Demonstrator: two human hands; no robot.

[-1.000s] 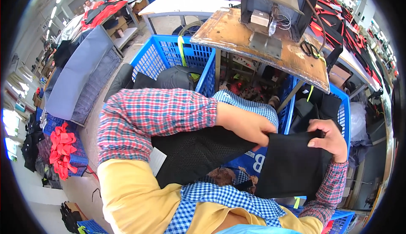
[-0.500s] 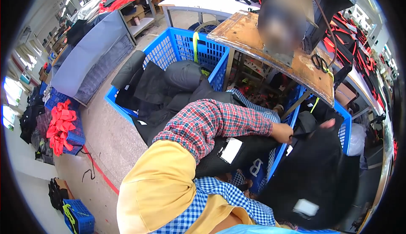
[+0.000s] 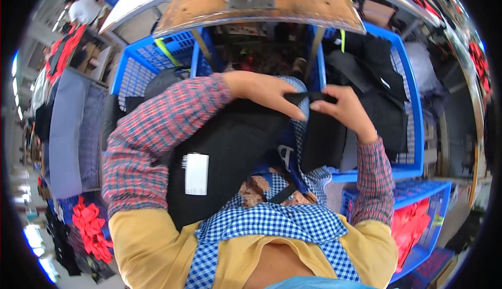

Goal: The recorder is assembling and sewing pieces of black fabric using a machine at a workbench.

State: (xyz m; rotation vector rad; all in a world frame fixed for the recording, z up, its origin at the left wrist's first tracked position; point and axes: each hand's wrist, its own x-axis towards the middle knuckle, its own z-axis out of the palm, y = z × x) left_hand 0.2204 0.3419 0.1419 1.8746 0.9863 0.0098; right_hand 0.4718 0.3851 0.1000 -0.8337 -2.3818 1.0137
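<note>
A black fabric piece (image 3: pixel 230 137) with a white label (image 3: pixel 196 174) lies under my left forearm and across my lap. My left hand (image 3: pixel 266 94) is closed on its upper edge, the fingers bent over the black cloth. Just to the right, my right hand (image 3: pixel 342 108) pinches a folded black fabric strip (image 3: pixel 320 132) between thumb and fingers. The strip hangs down between my lap and the right basket. The two hands are close together in front of me, below the worktable's edge. The fabric under my left palm is partly hidden.
A wooden worktable (image 3: pixel 198 7) with a metal plate stands ahead. Blue plastic baskets flank me: the left basket (image 3: pixel 125 74) and the right basket (image 3: pixel 415 127) hold black pieces. Red fabric (image 3: pixel 410 226) fills a lower blue crate at right. A grey-covered bench (image 3: pixel 65 127) stands at left.
The view has turned from the left to straight ahead. My right hand has come back from over the right basket, and both hands are now together on black fabric above my lap.
</note>
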